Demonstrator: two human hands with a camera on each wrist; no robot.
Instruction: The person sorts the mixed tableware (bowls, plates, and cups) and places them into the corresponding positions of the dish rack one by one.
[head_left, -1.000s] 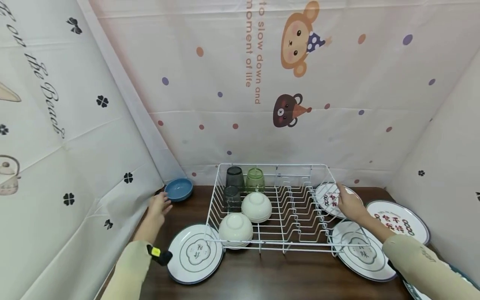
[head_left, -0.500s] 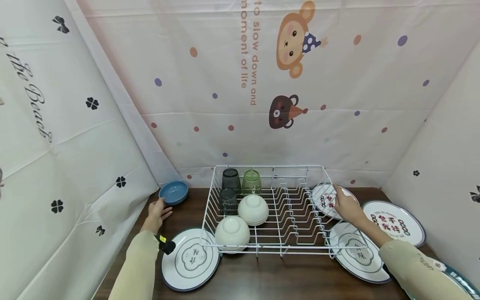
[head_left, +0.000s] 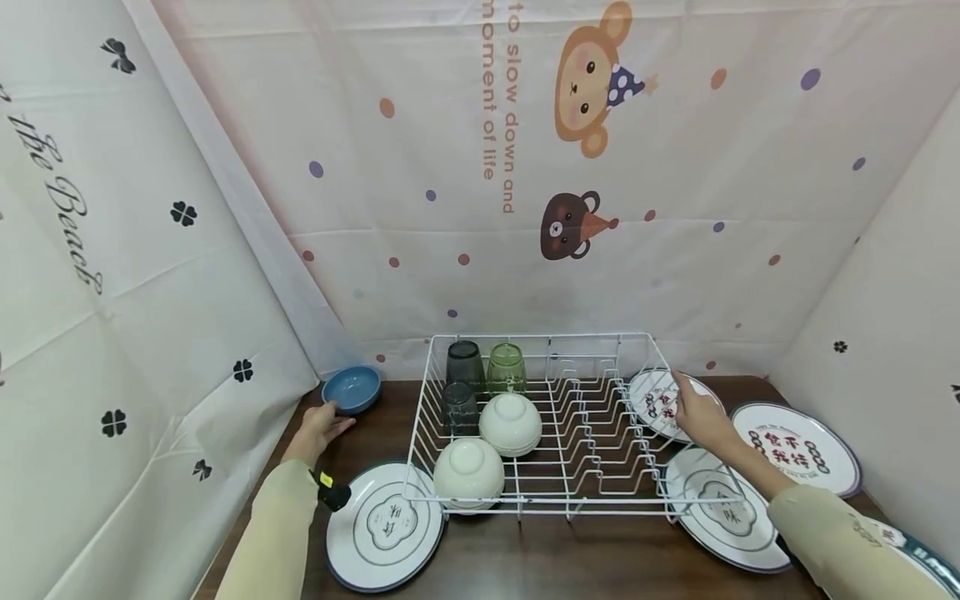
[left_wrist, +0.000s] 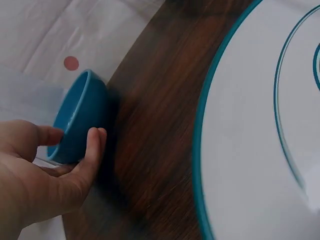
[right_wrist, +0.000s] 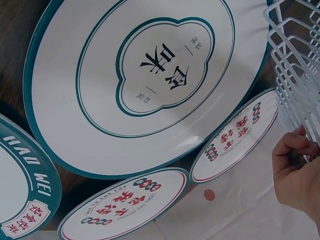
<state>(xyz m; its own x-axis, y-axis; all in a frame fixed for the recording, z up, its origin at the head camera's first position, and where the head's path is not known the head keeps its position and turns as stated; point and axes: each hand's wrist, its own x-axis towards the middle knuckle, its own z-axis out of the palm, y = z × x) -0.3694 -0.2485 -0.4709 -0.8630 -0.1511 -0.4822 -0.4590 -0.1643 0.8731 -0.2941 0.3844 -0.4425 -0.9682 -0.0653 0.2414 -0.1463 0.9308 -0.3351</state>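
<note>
A small blue bowl [head_left: 352, 389] is at the back left, by the wall cloth. My left hand [head_left: 317, 431] pinches its near rim, with the thumb over the edge inside and fingers against the outer wall, as the left wrist view shows of the bowl [left_wrist: 82, 117]. Across the table, my right hand [head_left: 702, 414] grips the right side wire of the white dish rack [head_left: 592, 502]. Upside down in the rack's left part are dark glasses [head_left: 465, 364], a green glass [head_left: 507, 368] and two white bowls [head_left: 468, 473].
A white plate with a dark rim [head_left: 385, 527] lies left of the rack. Several more plates lie on the right, among them a large one [head_left: 723, 510] partly under the rack and one with red print [head_left: 797, 447]. Cloth walls [head_left: 450, 283] border the table.
My left hand has closed on the near rim of the blue bowl, having been beside it a second ago. My right hand keeps its grip on the rack. The head view has shifted slightly.
</note>
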